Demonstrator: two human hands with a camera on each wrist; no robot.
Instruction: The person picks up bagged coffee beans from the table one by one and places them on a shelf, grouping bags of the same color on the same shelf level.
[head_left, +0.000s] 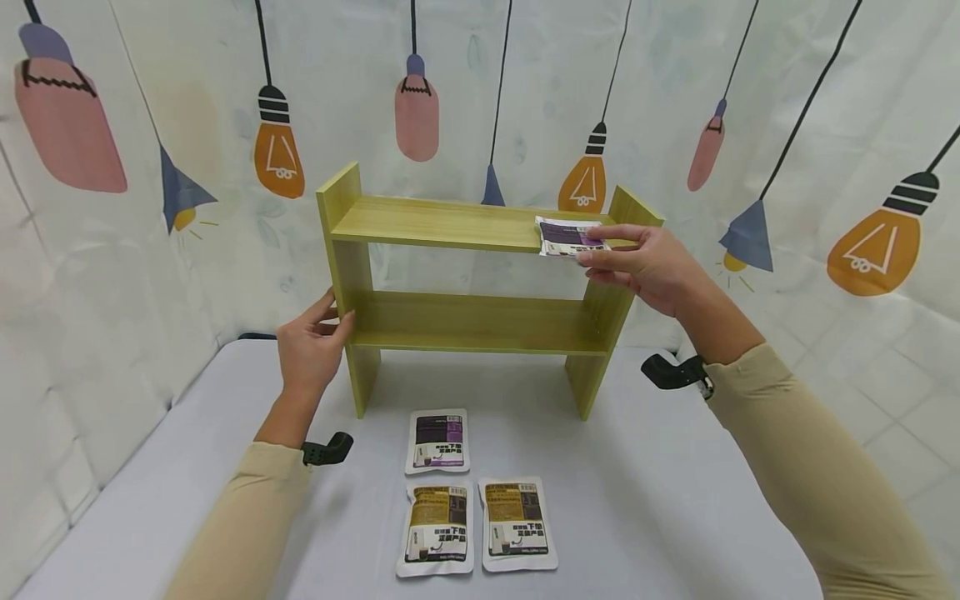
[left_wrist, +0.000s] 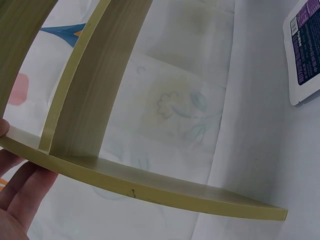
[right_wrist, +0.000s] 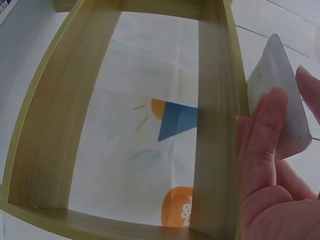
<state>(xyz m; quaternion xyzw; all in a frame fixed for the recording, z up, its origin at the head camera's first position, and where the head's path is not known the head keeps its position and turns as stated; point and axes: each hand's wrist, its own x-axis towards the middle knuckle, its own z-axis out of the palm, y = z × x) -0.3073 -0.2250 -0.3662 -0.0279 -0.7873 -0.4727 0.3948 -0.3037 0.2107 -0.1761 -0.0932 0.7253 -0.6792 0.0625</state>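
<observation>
A two-tier wooden shelf (head_left: 472,325) stands on the white table. My left hand (head_left: 311,337) grips the front edge of its left side panel, thumb on the inner side and fingers outside, as the left wrist view also shows. My right hand (head_left: 648,262) pinches a purple-and-white pouch (head_left: 562,237) at the right end of the top board (head_left: 442,221). The pouch overlaps the board's front edge in the head view. In the right wrist view the pouch's pale underside (right_wrist: 280,90) shows between thumb and fingers, beside the board.
In front of the shelf, a purple-labelled pouch (head_left: 438,442) lies on the white table (head_left: 622,500). Nearer are two brown-labelled pouches, one on the left (head_left: 437,529) and one on the right (head_left: 517,525). A wall sheet with printed lamps (head_left: 480,100) hangs behind.
</observation>
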